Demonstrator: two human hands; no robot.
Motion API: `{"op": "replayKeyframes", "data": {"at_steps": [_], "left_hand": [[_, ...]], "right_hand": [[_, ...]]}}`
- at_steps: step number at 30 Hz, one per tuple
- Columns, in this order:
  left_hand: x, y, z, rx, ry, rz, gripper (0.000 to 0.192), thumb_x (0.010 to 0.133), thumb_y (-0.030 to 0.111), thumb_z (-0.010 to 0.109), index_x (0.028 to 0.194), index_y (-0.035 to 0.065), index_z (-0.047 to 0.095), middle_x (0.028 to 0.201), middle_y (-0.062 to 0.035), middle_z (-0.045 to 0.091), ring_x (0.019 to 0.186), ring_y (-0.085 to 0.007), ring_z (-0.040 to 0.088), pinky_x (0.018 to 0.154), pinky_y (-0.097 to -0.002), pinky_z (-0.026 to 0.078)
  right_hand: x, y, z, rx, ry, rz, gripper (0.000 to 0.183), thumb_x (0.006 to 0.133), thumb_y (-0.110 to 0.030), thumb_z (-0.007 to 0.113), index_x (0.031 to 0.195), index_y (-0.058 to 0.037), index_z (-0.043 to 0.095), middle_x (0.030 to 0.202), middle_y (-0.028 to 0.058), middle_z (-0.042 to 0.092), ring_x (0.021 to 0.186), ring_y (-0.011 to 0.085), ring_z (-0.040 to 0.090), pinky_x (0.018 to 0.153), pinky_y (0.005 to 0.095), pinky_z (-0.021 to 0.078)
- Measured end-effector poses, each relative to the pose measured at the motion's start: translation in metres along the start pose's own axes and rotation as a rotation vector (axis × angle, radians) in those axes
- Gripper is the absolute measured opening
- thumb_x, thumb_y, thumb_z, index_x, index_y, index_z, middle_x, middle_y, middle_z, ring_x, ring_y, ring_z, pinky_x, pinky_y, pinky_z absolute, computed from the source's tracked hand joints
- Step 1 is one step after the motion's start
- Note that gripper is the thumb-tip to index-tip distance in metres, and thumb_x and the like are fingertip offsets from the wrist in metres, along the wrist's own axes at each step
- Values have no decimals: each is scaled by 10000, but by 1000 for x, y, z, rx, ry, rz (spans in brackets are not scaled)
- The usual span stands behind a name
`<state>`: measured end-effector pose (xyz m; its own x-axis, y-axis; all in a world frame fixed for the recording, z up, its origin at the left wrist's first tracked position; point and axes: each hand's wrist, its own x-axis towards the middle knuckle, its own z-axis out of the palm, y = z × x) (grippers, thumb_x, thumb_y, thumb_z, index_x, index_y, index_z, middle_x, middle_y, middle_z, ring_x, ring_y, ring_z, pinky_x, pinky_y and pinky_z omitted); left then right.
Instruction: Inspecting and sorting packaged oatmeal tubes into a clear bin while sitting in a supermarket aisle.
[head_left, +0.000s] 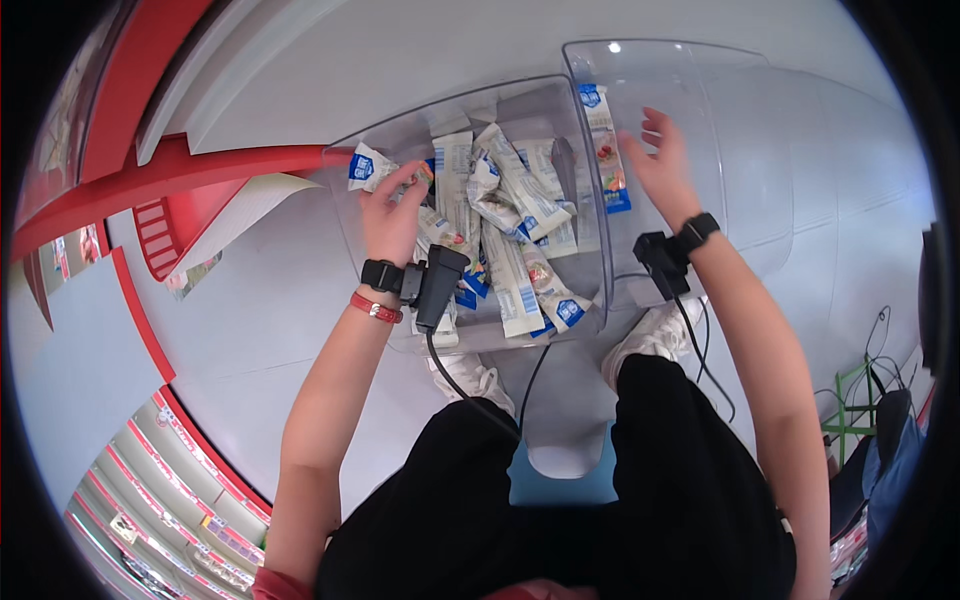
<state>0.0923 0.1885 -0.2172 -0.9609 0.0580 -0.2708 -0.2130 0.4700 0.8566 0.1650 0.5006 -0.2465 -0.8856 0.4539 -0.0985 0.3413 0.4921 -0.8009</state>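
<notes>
Several wrapped snack packets (517, 277) lie in a heap in a clear plastic bin (592, 277). My left hand (391, 217) is over the bin's left part, its thumb and fingers closed on a white and blue packet (369, 169). To the right stands a second clear plastic bin (716, 142), with one long packet (606, 150) along its left wall. My right hand (660, 154) is above that bin, beside the packet, fingers apart and nothing held. Both wrists wear black strapped devices with cables.
Red-edged store shelves (172, 480) curve along the lower left, and a red frame (247, 159) meets the bin's left side. My white shoes (652, 337) are close to the bins' near edges. A green metal frame (855, 409) with cables stands at the far right.
</notes>
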Motion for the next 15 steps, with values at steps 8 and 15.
{"op": "replayKeyframes", "data": {"at_steps": [8,15], "left_hand": [[-39,54,-4,-52,173,198,258,780,62,516,1035,47,556,954,-113,461,864,-153,450,791,-246,365],[-120,118,-17,-816,-170,-35,246,820,37,458,1052,-14,520,1137,-121,479,1024,-199,476,896,-352,363]], "right_hand": [[-10,-74,-48,432,226,-106,298,757,-124,580,1028,-20,510,1031,105,542,934,165,518,752,272,421],[-77,-165,-45,365,-313,-79,362,729,-256,642,964,0,540,895,64,587,870,117,531,704,234,413]]}}
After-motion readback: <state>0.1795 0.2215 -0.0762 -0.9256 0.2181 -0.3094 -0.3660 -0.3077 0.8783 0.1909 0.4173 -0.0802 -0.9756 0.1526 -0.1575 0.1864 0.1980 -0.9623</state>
